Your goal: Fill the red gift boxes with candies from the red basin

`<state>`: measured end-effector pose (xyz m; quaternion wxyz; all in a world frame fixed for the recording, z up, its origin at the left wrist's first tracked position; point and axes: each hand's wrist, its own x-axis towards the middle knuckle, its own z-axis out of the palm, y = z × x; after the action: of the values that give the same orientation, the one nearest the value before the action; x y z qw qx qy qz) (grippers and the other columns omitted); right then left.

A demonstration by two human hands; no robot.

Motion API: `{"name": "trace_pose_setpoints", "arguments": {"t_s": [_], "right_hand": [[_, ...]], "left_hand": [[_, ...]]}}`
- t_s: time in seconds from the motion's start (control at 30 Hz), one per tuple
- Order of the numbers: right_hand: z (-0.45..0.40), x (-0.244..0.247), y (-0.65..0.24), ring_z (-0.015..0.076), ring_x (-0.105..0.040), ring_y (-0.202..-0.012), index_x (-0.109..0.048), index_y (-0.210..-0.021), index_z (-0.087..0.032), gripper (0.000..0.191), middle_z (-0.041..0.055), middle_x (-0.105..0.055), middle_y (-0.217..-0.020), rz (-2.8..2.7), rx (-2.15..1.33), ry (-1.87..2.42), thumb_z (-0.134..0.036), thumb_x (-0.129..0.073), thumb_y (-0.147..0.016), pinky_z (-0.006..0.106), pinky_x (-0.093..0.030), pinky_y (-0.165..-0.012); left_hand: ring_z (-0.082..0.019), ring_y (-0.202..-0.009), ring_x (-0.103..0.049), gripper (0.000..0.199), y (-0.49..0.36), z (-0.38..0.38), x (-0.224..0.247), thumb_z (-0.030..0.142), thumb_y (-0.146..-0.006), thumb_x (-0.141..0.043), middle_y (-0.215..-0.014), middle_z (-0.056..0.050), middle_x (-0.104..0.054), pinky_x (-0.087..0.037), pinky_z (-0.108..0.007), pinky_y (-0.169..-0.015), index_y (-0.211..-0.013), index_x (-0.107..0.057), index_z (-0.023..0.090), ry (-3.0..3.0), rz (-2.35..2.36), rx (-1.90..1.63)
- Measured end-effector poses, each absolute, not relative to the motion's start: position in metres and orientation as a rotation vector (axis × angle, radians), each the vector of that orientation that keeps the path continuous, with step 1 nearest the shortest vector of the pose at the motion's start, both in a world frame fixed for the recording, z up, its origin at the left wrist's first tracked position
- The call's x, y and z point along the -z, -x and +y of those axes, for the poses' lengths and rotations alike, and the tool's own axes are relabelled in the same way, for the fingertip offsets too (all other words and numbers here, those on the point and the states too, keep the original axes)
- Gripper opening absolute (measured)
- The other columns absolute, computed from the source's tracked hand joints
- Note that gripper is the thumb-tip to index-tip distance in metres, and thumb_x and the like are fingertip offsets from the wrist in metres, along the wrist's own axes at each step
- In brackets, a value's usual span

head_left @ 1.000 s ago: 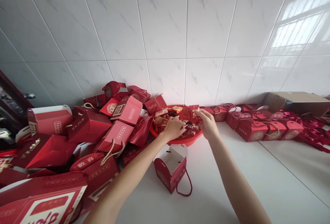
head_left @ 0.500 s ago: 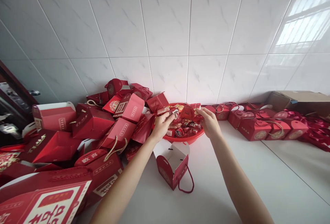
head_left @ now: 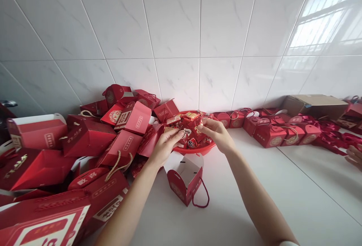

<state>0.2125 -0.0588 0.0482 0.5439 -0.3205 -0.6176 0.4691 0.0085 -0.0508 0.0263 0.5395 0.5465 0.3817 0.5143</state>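
"How are the fingers?"
"The right hand (head_left: 220, 136) pinches a red packet (head_left: 197, 120); the left hand (head_left: 164, 147) has fingertips close together by a wrapped sweet (head_left: 186, 132), grip unclear."
"Beneath?"
"A red basin (head_left: 199, 150) of sweets, toward twelve from the open box (head_left: 183, 186)."
"Beyond?"
"Box pile (head_left: 92, 137) at ten, closed boxes (head_left: 271, 137) at two, another person's hand (head_left: 354, 157) near three."

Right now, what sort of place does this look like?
Probably a home or small workroom counter used for gift packing: a tiled wall, a pile of red gift boxes and a red basin of wrapped sweets suggest it.
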Motion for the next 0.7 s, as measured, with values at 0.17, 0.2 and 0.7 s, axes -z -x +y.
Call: {"name": "trace_pose_setpoints", "arguments": {"t_s": [0.17, 0.2, 0.7], "right_hand": [[-0.065, -0.052, -0.213, 0.0146, -0.054, -0.069, -0.069, -0.074, -0.020, 0.030, -0.0002, -0.062, -0.072, -1.527, -1.113, 0.783, -0.049, -0.076, -0.077, 0.028, -0.042, -0.066], [-0.065, -0.052, -0.213, 0.0148, -0.054, -0.069, -0.070, -0.074, -0.020, 0.030, 0.0000, -0.063, -0.072, -1.511, -1.093, 0.806, -0.049, -0.077, -0.076, 0.028, -0.042, -0.065], [-0.073, -0.030, -0.189, 0.0178, -0.066, -0.071, -0.071, -0.083, -0.019, 0.018, 0.0028, -0.071, -0.077, -1.989, -1.132, 0.957, -0.036, -0.074, -0.080, 0.030, -0.052, -0.066]], "left_hand": [[-0.024, -0.092, -0.070, 0.042, 0.000, -0.051, -0.031, 0.051, -0.068, -0.083, -0.095, -0.008, -0.079, -0.056, -0.034, -0.084, -0.091, -0.080, 0.016, -1.372, 0.938, -1.349], [-0.025, -0.091, -0.070, 0.040, 0.003, -0.051, -0.033, 0.051, -0.067, -0.082, -0.092, -0.008, -0.079, -0.056, -0.033, -0.082, -0.088, -0.080, 0.017, -1.386, 0.978, -1.371], [-0.018, -0.075, -0.060, 0.033, 0.035, -0.068, -0.058, 0.048, -0.081, -0.067, -0.074, 0.000, -0.068, -0.046, -0.025, -0.069, -0.073, -0.070, 0.017, -1.773, 1.222, -1.275]]}}
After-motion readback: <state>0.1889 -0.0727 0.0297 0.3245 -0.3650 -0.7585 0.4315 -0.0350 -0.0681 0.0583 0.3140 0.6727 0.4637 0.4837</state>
